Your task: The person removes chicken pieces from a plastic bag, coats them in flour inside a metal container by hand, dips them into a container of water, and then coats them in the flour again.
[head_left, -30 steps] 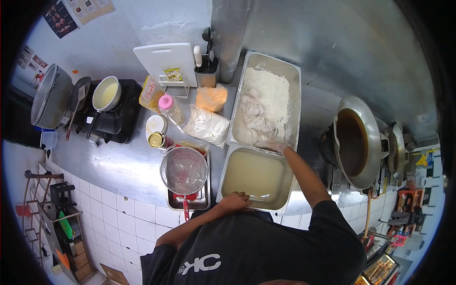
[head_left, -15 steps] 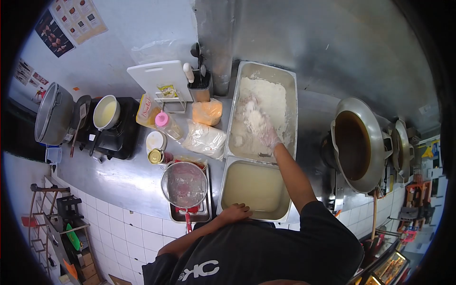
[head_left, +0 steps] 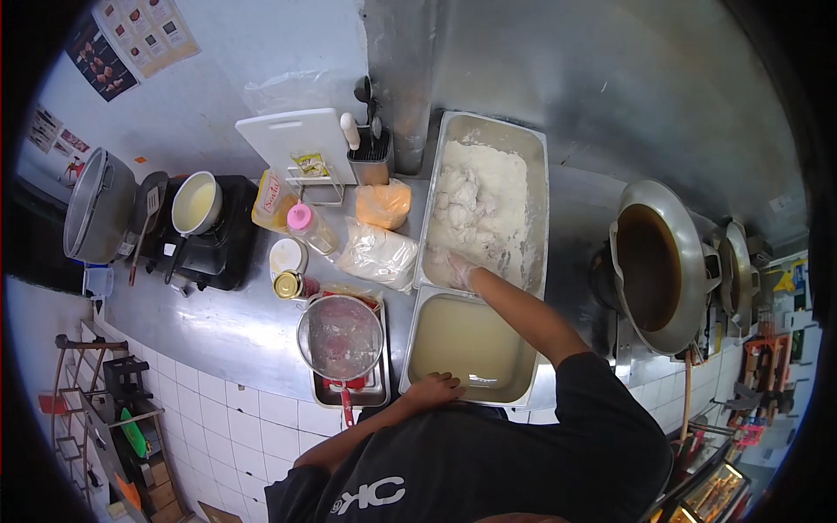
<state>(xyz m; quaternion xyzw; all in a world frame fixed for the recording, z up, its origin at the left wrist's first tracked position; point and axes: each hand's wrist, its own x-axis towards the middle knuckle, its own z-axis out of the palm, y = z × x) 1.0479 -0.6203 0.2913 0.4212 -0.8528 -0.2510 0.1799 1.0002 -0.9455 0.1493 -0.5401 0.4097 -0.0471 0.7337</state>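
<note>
My right hand (head_left: pixel 453 269), in a clear glove dusted white, is low in the near left corner of a deep metal tray of flour (head_left: pixel 538 187). Its fingers blend into the white powder, so their pose is unclear. Beyond it, flour-coated lumps (head_left: pixel 464 202) lie heaped on the left side of the flour (head_left: pixel 501 174). My bare left hand (head_left: pixel 436 390) is hooked over the near rim of a second metal tray (head_left: pixel 527 366), which holds a pale cloudy liquid (head_left: pixel 471 340).
A wide pan of dark oil (head_left: pixel 649 261) stands to the right. On the left are a sieve (head_left: pixel 340 340) over a small tray, a bag of white powder (head_left: pixel 379 254), a bag of orange powder (head_left: pixel 383 205), a pink-capped bottle (head_left: pixel 311 228) and a stove with a saucepan (head_left: pixel 197 205).
My right hand has drawn back from the middle of the flour to the near left corner. The coated lumps now lie uncovered in a heap. My left hand stays put.
</note>
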